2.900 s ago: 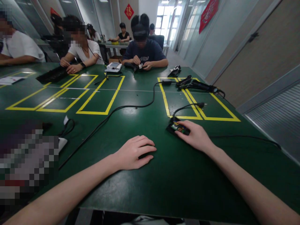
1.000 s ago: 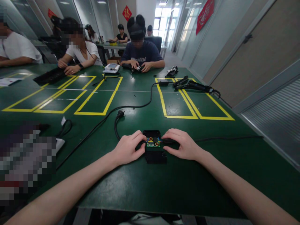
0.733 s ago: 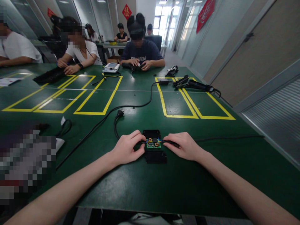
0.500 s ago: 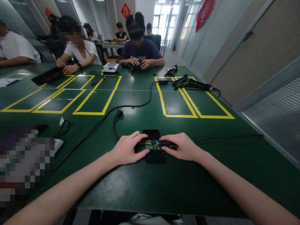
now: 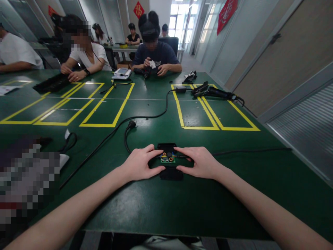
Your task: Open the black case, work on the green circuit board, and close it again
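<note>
A small green circuit board (image 5: 168,160) with copper-wound coils lies between two black plastic case halves. The upper case half (image 5: 167,147) is beyond it; the lower case half (image 5: 171,174) is nearer me. My left hand (image 5: 140,162) is open at the board's left, index fingertip by the upper half and thumb at the lower half's corner. On the right, my right hand (image 5: 201,162) is open too, its index fingertip at the upper half's edge and its thumb at the lower half. Black leads run from both board ends beneath my hands; their curled fingers are partly hidden.
A black power plug (image 5: 132,124) lies beyond my left hand. A long black cable (image 5: 109,136) crosses the green table (image 5: 117,211) to an adapter (image 5: 181,89). Dark tool-like parts (image 5: 215,93) lie far right. Opposite, a co-worker (image 5: 152,55) handles something white.
My right index finger has shifted up and left to the upper case half, and that thumb has moved left and slightly down. The co-worker opposite has raised a white item.
</note>
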